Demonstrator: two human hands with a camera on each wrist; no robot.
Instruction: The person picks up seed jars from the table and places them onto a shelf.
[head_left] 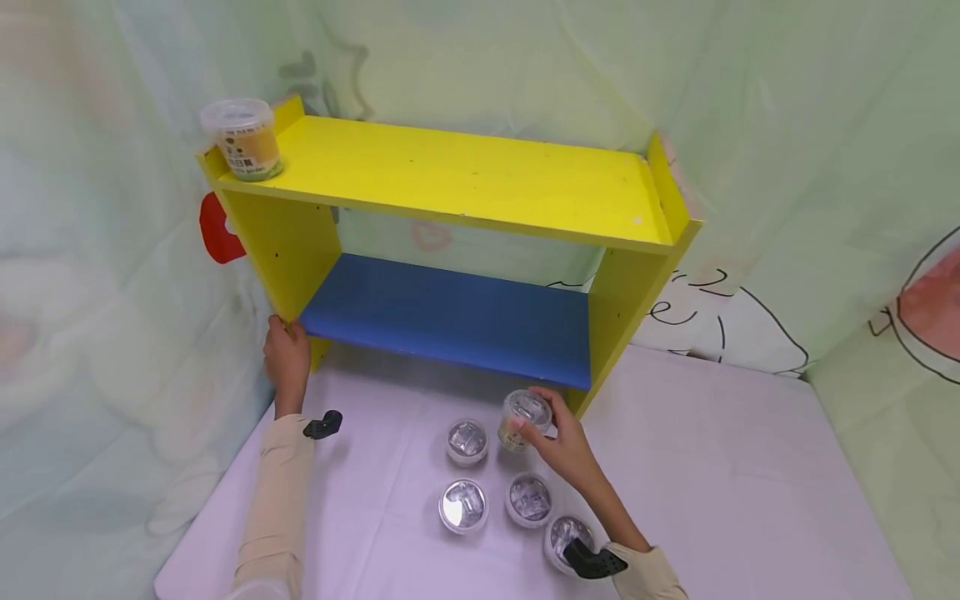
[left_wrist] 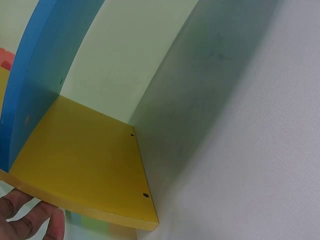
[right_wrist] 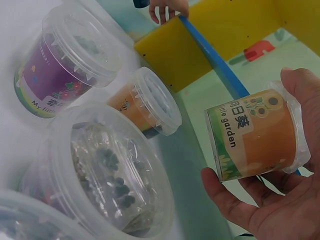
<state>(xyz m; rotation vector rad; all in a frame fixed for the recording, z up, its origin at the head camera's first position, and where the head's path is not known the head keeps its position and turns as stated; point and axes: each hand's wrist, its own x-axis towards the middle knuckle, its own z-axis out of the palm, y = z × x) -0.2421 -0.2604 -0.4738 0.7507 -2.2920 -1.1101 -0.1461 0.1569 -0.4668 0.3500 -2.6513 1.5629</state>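
My left hand [head_left: 287, 358] grips the front edge of the left side panel [left_wrist: 95, 165] of a yellow rack, close to the end of its blue shelf [head_left: 450, 312]. In the left wrist view, bent fingers [left_wrist: 37, 220] lie against the panel's outer face. With my right hand [head_left: 566, 450] I hold a small clear-lidded tub [right_wrist: 265, 137] between thumb and fingers. Its orange label has sunflowers and the words "little garden". In the head view, this tub is just in front of the rack's right side panel [head_left: 626, 308].
Several lidded tubs, among them one [head_left: 467, 442] left of the held tub and a purple-labelled one [right_wrist: 55, 70], stand on the white-covered table [head_left: 750, 467]. Another orange-labelled tub [head_left: 251, 150] sits on the left end of the yellow top board [head_left: 465, 171]. Printed cloth hangs behind.
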